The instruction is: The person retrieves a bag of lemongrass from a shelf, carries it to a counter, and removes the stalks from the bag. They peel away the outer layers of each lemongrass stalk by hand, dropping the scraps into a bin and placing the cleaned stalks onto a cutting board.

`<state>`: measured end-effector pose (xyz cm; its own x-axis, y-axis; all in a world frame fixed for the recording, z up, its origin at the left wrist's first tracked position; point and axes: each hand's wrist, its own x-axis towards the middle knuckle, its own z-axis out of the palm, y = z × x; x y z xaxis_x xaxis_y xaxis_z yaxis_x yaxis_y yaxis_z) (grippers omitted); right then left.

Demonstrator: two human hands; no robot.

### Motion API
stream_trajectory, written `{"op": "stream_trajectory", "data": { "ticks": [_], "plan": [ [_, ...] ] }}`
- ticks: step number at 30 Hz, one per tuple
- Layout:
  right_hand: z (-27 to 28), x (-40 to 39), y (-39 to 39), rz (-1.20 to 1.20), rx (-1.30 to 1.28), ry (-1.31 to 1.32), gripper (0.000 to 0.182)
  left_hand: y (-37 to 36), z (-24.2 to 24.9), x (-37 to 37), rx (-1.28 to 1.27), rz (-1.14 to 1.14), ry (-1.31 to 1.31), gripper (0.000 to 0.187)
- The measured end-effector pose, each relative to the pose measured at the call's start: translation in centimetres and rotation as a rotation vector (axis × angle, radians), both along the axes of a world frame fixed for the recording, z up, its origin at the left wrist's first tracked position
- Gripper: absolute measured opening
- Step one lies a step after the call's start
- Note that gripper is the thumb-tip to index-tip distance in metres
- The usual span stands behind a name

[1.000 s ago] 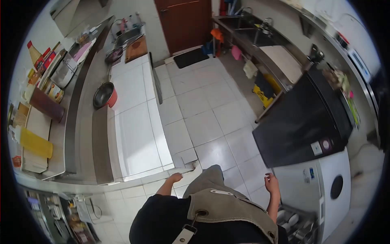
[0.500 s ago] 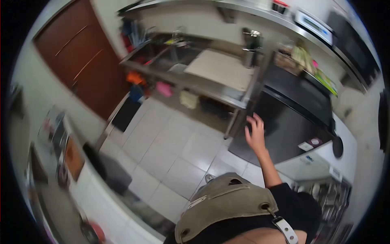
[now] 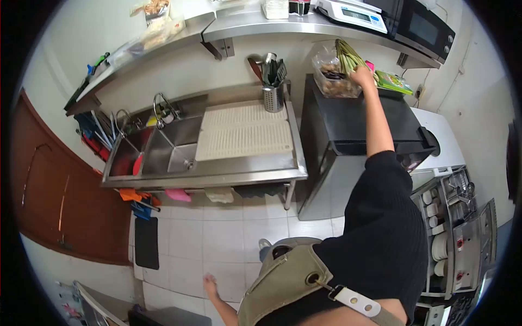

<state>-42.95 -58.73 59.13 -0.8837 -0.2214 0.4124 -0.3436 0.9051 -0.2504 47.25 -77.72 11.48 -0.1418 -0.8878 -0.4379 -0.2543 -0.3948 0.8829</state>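
Observation:
My right hand (image 3: 363, 77) reaches out over the top of the black fridge (image 3: 375, 117). Its fingers are curled at the lower end of a bundle of long green stalks (image 3: 349, 56). Left of the hand sits a clear plastic container (image 3: 336, 86) with brown items in it, partly in a bag. A green packet (image 3: 394, 82) lies to the right of the hand. My left hand (image 3: 209, 282) hangs low over the tiled floor, away from any object; its fingers are small and blurred.
A steel double sink (image 3: 171, 152) with a cream drainboard (image 3: 244, 133) and a utensil holder (image 3: 273, 98) stands left of the fridge. Above runs a steel shelf (image 3: 272, 24) with a scale (image 3: 353, 15) and a microwave (image 3: 421, 30). A dish rack (image 3: 439, 233) is at right.
The view has turned and moved closer to the sink and fridge. My right hand has gone from in front of the fridge to the stalks on top. My left hand has come into view.

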Motion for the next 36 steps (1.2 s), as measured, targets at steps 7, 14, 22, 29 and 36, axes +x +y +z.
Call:
{"op": "stream_trajectory", "data": {
  "ticks": [7, 14, 22, 29, 36],
  "plan": [
    [-1.7, 1.1, 1.8, -0.128, -0.081, 0.189, 0.033, 1.8, -7.5, 0.9, 0.322, -0.085, 0.082, 0.025],
    [-1.8, 3.1, 5.0, 0.010, -0.399, 0.070, 0.029, -10.9, -11.3, -10.0, -0.269, -0.404, 0.220, 0.022],
    [-1.1, 3.8, 7.1, 0.190, -0.553, -0.175, 0.027, -23.4, 24.0, -48.4, -0.881, -0.557, 0.318, 0.009],
    [0.8, 3.8, 7.9, 0.383, -0.392, -0.303, 0.028, -9.8, 42.0, -67.4, -1.177, -0.790, 0.684, 0.009],
    [0.3, 1.0, 8.7, 0.576, -0.778, -0.672, 0.038, 8.8, 49.5, -77.8, -1.539, -0.962, 0.560, 0.024]
  ]
}}
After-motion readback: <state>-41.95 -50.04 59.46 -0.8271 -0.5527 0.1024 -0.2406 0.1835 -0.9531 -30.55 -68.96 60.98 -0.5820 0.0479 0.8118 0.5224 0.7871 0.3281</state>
